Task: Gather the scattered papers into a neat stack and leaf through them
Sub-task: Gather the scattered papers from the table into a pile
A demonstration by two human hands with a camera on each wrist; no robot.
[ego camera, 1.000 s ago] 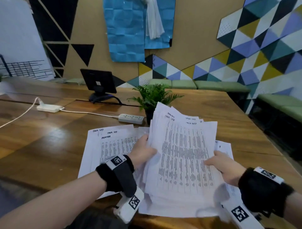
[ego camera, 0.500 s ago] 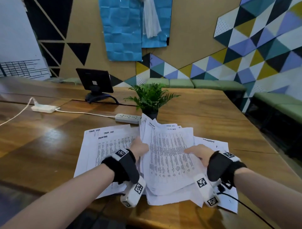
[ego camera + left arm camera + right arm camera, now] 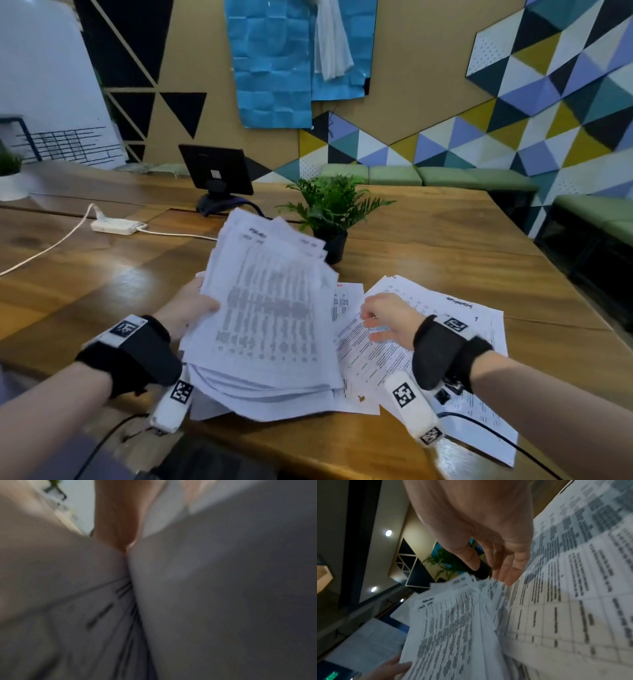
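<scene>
Stack [image 3: 270,315] tilted up at tabletop [image 3: 445,240] front, loose sheets [image 3: 428,325] flat to right. Plant [image 3: 334,209] behind stack, monitor [image 3: 215,169] farther back left, power strip [image 3: 114,226] left.

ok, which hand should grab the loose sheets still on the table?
Right. The right hand is open and hovers just over the loose sheets lying on the table. The left hand grips the gathered stack.

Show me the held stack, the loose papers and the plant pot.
held stack [image 3: 270,308], head view, middle of the top printed sheet.
loose papers [image 3: 455,308], head view, top sheet right of the right hand.
plant pot [image 3: 334,246], head view, black pot wall.
</scene>
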